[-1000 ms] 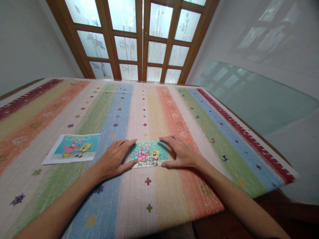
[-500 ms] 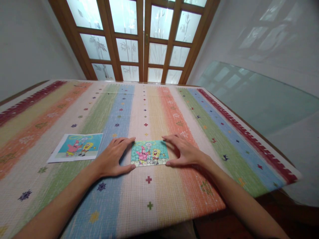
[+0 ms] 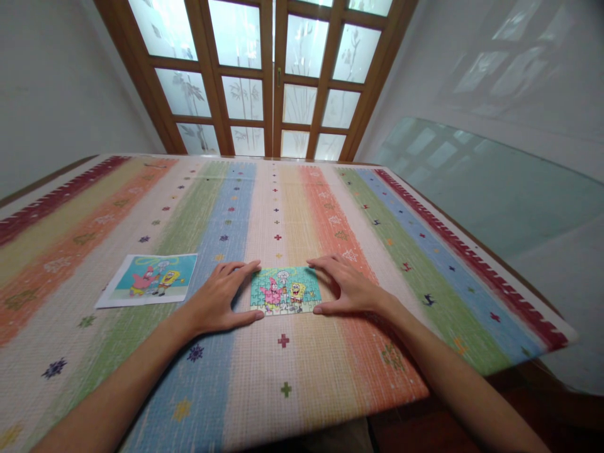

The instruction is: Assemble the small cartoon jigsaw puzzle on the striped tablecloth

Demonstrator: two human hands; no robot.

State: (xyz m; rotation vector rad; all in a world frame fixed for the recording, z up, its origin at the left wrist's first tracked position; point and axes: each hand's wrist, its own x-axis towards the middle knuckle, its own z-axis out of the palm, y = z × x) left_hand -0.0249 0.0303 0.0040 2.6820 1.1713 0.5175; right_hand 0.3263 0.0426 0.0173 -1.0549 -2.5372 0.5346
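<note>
A small assembled jigsaw puzzle (image 3: 285,290) lies flat on the striped tablecloth, showing a pink starfish, a pale figure and a yellow sponge cartoon character. My left hand (image 3: 224,299) curves around its left end, thumb at the near corner and fingertips at the far corner. At the opposite end, my right hand (image 3: 346,286) spans the right edge in the same way, thumb near and fingers far. Both hands grip the puzzle by its corners. Left of my left hand lies a printed picture sheet (image 3: 155,279) with the same cartoon scene.
The striped tablecloth (image 3: 255,377) covers the table, whose near edge is at the bottom right. Wooden doors with frosted panes (image 3: 243,97) stand beyond the far edge. A pale glass panel (image 3: 472,170) leans by the wall on the right.
My left thumb has shifted slightly rightward at the puzzle's near-left corner. My right hand keeps nearly the same place. The whole view has drifted a little.
</note>
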